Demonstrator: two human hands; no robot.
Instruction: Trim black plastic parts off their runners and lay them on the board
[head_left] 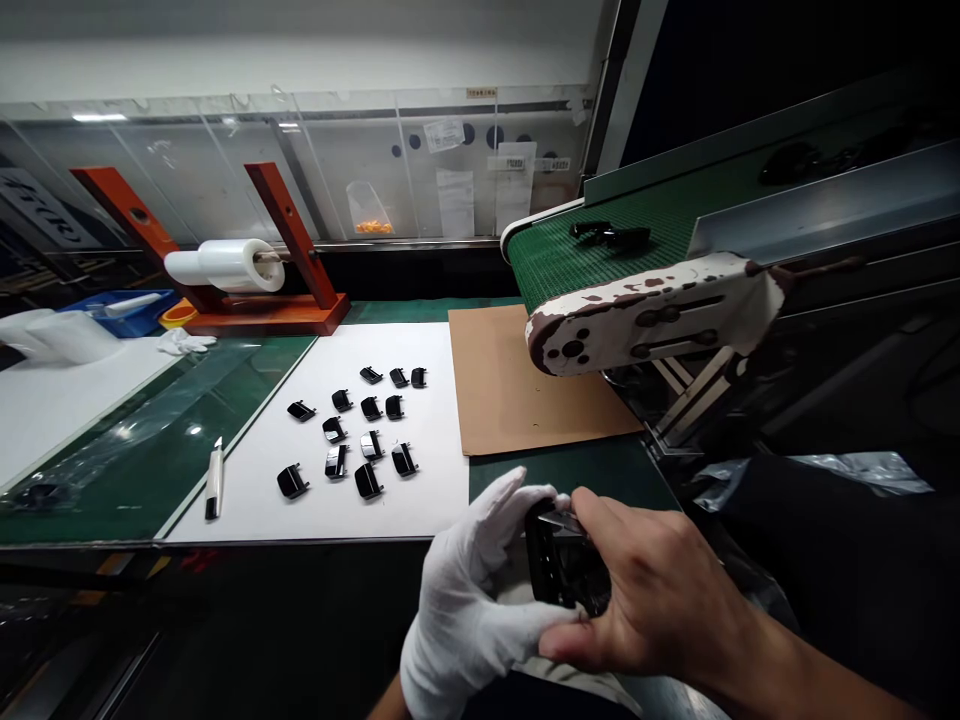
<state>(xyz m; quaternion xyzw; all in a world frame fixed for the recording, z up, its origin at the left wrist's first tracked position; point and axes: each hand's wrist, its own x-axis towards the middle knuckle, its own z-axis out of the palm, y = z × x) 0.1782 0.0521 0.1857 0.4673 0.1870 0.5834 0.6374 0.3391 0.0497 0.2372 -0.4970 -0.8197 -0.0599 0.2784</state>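
Observation:
My left hand, in a white glove, grips a black plastic part near the bench's front edge. My bare right hand is closed on the same part from the right and pinches a thin blade-like tool against its top. On the white sheet ahead lie several small glossy black parts in loose rows. A slim knife rests at the sheet's left edge.
A green conveyor belt with a chipped white end guard carries black parts on the right. A brown cardboard sheet lies under it. An orange stand holds a film roll at back left, beside a blue bin.

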